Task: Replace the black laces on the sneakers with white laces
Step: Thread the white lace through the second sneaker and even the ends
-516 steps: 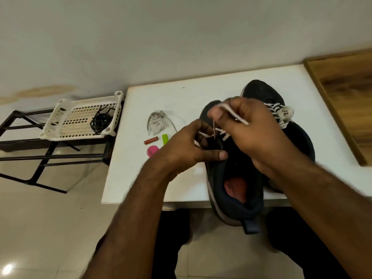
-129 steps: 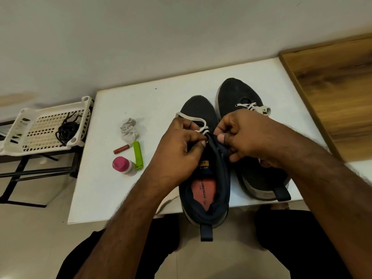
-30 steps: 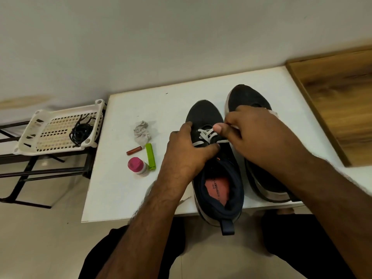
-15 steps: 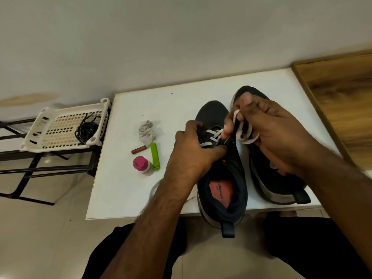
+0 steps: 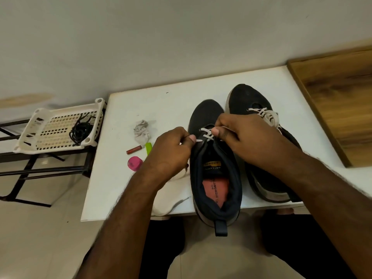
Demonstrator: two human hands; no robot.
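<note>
Both hands pinch white lace | left hand | right hand | near sneaker between

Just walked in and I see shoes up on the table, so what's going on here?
A person is relacing a pair of dark sneakers with white laces. The left hand and right hand each pinch an end of the white lace on the near sneaker, which is only threaded through its lower eyelets. The far sneaker already has white laces. The removed black laces lie in the white basket beside the table.
</note>
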